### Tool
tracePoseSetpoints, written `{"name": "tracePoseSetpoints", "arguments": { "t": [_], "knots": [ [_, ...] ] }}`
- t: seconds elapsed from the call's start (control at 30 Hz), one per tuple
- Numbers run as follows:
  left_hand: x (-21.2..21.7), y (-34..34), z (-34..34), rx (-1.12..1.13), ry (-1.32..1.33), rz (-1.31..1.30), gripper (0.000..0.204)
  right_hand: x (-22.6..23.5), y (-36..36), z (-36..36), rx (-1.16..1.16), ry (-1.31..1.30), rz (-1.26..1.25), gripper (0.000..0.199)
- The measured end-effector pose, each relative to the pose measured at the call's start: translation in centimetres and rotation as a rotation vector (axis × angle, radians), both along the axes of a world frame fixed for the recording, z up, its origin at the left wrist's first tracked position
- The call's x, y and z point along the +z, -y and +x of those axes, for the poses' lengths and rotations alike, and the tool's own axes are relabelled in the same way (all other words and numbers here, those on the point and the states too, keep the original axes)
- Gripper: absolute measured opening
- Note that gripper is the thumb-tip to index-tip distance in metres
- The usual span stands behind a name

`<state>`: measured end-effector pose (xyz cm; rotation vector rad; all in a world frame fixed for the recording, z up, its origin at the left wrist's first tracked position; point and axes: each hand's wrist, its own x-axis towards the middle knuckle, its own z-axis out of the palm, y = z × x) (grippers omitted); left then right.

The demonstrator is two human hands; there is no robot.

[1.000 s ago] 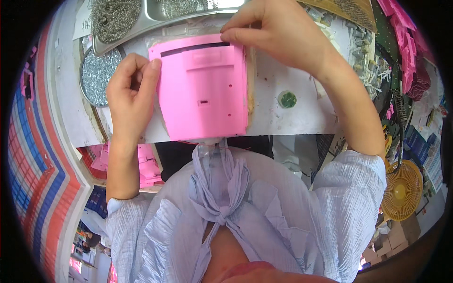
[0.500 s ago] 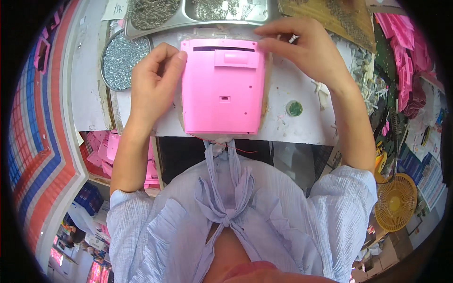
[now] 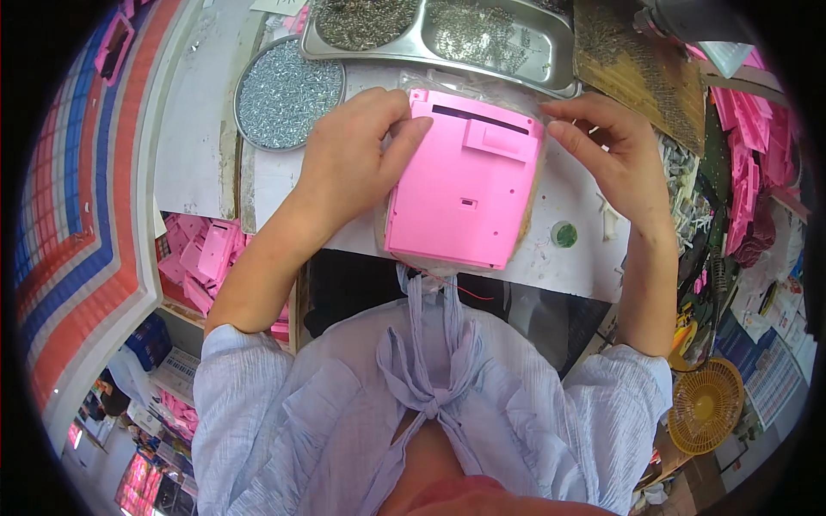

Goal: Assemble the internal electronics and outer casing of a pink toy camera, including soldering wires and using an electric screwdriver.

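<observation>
A flat pink plastic casing (image 3: 460, 185) with a slot near its top edge and a small raised hatch lies back-up on a round pad at the white workbench (image 3: 202, 129). My left hand (image 3: 353, 159) grips its upper left corner, thumb on the back. My right hand (image 3: 607, 150) holds the upper right corner with the fingertips. Thin red wires (image 3: 447, 282) trail from under the casing's near edge.
A round metal dish of silver screws (image 3: 288, 90) sits left of the casing. A steel divided tray of small screws (image 3: 447, 30) is behind it. Pink plastic parts (image 3: 206, 258) fill a bin lower left and pile up at right (image 3: 748, 129). A yellow fan (image 3: 705, 404) stands lower right.
The pink casing has tilted clockwise and sits lower on the bench. My right hand slid from its top edge to the right corner; the view shifted toward the screw trays.
</observation>
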<state>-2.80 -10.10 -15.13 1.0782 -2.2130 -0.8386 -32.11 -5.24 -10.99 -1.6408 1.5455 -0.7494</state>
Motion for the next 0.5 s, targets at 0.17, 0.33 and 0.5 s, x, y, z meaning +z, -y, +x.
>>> {"name": "tracePoseSetpoints", "arguments": {
  "t": [0.17,0.33,0.5],
  "knots": [
    [1.1,0.5,0.7,-0.017,0.019,0.231,0.026,1.1,3.0,2.3,0.123,-0.098,-0.160,0.019],
    [1.3,3.8,6.9,0.312,0.096,-0.140,0.016,3.3,4.4,3.6,0.130,-0.179,-0.211,0.018],
    [-1.3,4.4,10.5,0.212,0.288,-0.189,0.010,3.9,4.2,2.5,0.035,-0.072,-0.252,0.018]
  ]
}}
